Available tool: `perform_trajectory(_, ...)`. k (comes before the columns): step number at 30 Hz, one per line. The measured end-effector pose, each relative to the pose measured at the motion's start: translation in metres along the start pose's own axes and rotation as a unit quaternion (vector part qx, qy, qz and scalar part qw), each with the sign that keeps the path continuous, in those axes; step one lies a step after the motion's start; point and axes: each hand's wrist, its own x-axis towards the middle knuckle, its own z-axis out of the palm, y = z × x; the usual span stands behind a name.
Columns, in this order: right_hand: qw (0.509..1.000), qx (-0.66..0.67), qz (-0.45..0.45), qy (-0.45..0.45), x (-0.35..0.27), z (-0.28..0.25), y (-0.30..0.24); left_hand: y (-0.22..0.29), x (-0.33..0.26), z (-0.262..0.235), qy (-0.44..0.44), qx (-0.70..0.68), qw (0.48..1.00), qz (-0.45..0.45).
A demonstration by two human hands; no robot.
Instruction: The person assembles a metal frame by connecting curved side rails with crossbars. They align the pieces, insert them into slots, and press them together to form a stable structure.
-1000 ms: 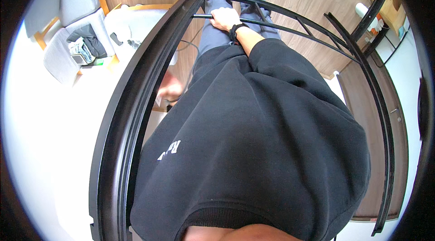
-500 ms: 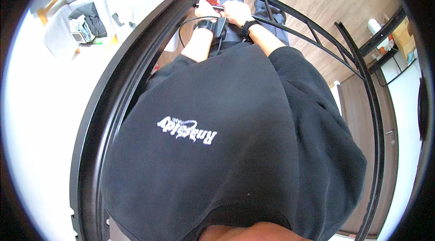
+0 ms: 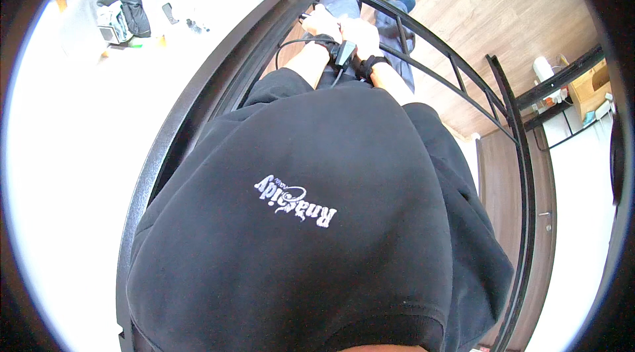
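Note:
Both of my hands are at the top middle, close together on a thin black metal bar [image 3: 430, 69] that runs off to the right as part of a larger frame. My right hand [image 3: 361, 36] is closed around this bar. Beside it, my left hand [image 3: 323, 24] is closed near the bar's left end, its fingers mostly turned away; a short dark piece shows past them. A black device with a cable [image 3: 344, 54] sits at my left wrist, and a black band [image 3: 372, 67] circles my right wrist.
A long black metal rail [image 3: 192, 90] curves along my left, and a ladder-like black section [image 3: 456, 61] stands on my right. Grey seating with a dark garment [image 3: 134, 11] is at upper left. A wooden box [image 3: 589, 90] and brown door [image 3: 516, 173] lie to the right.
My left hand's fingers, earlier partly spread with the palm showing, have curled in. Both hands sit slightly lower and further right in the view, which has shifted.

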Motion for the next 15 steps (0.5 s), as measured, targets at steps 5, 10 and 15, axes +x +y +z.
perform_trajectory(5,0.999,-0.028,0.004,-0.02,-0.005,-0.009,-0.005,-0.012,0.006,0.005,-0.011,-0.254,0.958,-0.134)
perform_trajectory(10,1.0,-0.009,0.004,-0.007,-0.001,-0.006,-0.004,-0.008,0.011,-0.001,-0.05,0.337,0.938,0.059)
perform_trajectory(15,0.999,-0.032,0.007,-0.014,0.002,0.003,0.001,-0.001,0.005,-0.013,-0.133,0.589,0.77,0.207)
